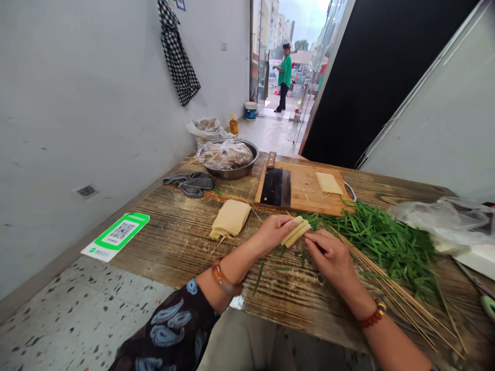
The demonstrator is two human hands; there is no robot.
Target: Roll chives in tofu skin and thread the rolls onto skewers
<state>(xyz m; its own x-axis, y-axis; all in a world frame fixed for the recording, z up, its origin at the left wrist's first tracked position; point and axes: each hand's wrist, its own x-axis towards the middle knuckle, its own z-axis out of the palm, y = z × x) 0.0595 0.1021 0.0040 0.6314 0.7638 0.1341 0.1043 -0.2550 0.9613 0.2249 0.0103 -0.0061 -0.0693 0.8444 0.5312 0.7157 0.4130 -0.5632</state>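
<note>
Folded pale-yellow tofu skin rolls [296, 233] lie side by side in my left hand [275, 230], which is closed on them with the thumb on top. A thin stick tip shows at their upper left. My right hand [328, 252] is closed in a pinch at the rolls' right end; what its fingertips grip is hidden. To the left, a stack of tofu skin sheets [231, 217] rests on the wooden table [174, 242]. Green chives [386, 237] are heaped on the right, with loose bamboo skewers [390, 283] beside them.
Behind my hands, a cutting board [305, 180] carries a cleaver [276, 186] and another tofu skin piece [328, 183]. A metal basin [232, 172] with a plastic bag and a grey cloth [189, 183] stand back left. Plastic bags [444, 219] and scissors [485, 304] are far right.
</note>
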